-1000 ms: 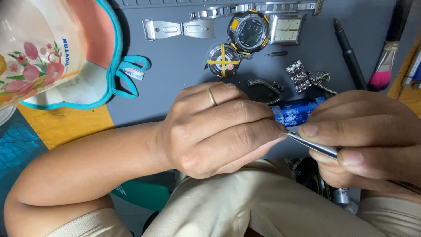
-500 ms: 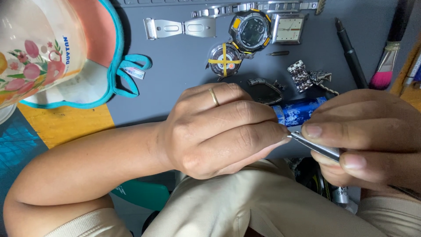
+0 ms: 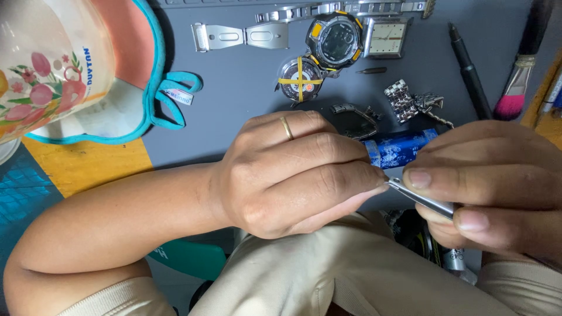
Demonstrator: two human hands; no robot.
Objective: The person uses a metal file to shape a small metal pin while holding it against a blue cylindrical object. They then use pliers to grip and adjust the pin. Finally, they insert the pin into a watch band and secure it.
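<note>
The left hand (image 3: pixel 293 172) comes in from the lower left with the forearm lying across the view, a gold ring (image 3: pixel 286 127) on 1 finger. Its fingers are curled together into a loose fist, and the fingertips press on something small that stays hidden under them. The right hand (image 3: pixel 497 187) enters from the right edge. Its thumb and forefinger pinch a pair of metal tweezers (image 3: pixel 418 196), and the tweezer tip touches the left fingertips. Both hands hover over the person's beige trousers, just in front of the table (image 3: pixel 234 88).

Behind the fingers, a blue cylinder (image 3: pixel 398 149) with a mottled label lies on the grey mat. Further back are a round digital watch (image 3: pixel 335 41) with yellow marks, a square watch case (image 3: pixel 386 36), a round case back (image 3: pixel 300 79) with a yellow cross, metal bracelet pieces (image 3: pixel 240 36), a black pen (image 3: pixel 468 70) and a pink brush (image 3: pixel 515 88).

At the upper left stands a cream cup (image 3: pixel 47 64) with pink flowers; what it holds cannot be seen.
</note>
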